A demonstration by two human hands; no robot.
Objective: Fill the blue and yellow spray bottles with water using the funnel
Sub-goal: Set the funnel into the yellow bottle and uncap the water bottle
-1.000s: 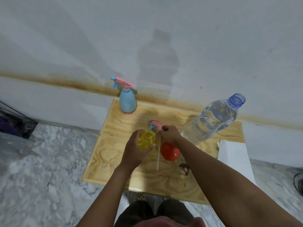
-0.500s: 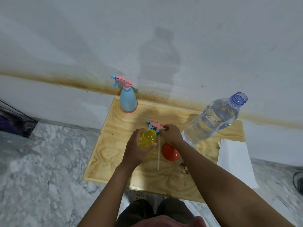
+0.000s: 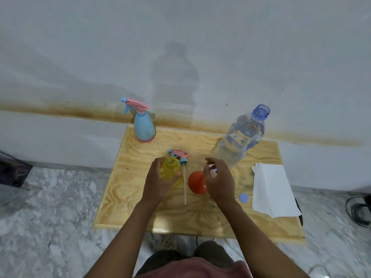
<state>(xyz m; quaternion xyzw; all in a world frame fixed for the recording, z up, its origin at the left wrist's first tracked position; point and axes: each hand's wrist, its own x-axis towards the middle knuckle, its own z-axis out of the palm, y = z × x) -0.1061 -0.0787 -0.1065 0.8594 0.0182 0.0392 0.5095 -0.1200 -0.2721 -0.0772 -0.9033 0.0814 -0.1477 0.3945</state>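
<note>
On a wooden board (image 3: 128, 199), an uncapped water bottle (image 3: 239, 141) and blue spray bottle (image 3: 144, 128) stand at the back. The left hand (image 3: 158, 183) grips the open yellow bottle (image 3: 170, 170); the right hand (image 3: 219, 179) hovers spread over the red funnel (image 3: 197, 182), beside the removed spray head (image 3: 180, 155).

One head-worn wide-angle camera looks forward and down, close above the board (image 3: 200, 217). Wall (image 3: 180, 47) fills the upper frame.
</note>
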